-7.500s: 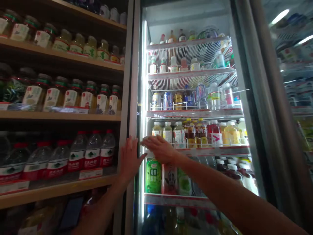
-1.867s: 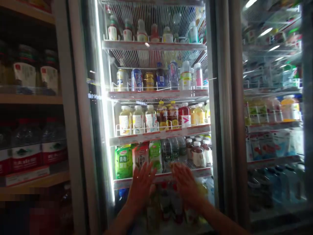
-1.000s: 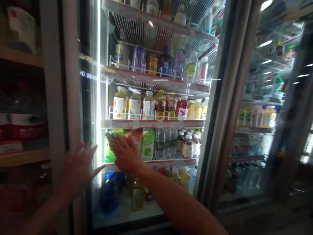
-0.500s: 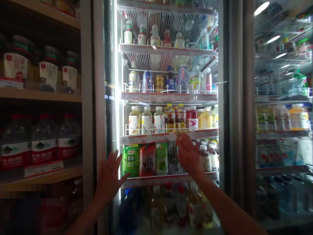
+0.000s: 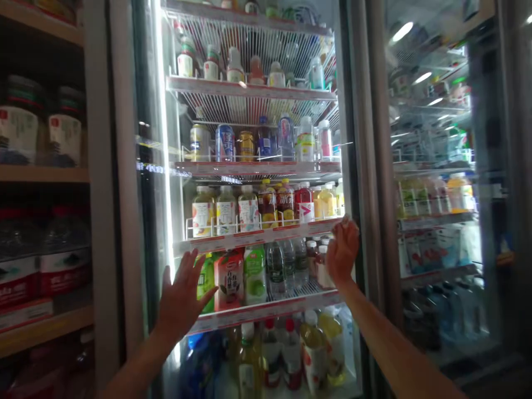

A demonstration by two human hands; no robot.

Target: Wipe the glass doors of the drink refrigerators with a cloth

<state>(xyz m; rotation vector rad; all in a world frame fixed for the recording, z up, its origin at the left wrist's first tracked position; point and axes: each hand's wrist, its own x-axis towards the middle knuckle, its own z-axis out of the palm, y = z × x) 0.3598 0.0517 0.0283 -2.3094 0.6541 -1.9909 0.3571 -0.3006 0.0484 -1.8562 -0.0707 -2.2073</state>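
Note:
Both my hands rest flat against the glass door (image 5: 257, 210) of a lit drinks fridge. My left hand (image 5: 180, 299) lies open with spread fingers near the door's left side, in front of a green bottle (image 5: 204, 280) and a red carton (image 5: 228, 280). My right hand (image 5: 343, 252) presses open near the door's right edge (image 5: 353, 183), level with the shelf of yellow and red bottles (image 5: 266, 208). Neither hand holds anything.
Wooden shelves (image 5: 41, 174) with jars and large water bottles (image 5: 62, 260) stand at the left. A second fridge door (image 5: 432, 194) with dimmer drinks is at the right. Cans (image 5: 224, 143) fill an upper wire shelf, and tall bottles (image 5: 286, 360) stand at the bottom.
My right hand has slid right and slightly up across the glass to the door's right edge. My left hand has stayed near the left side. The view has shifted a little.

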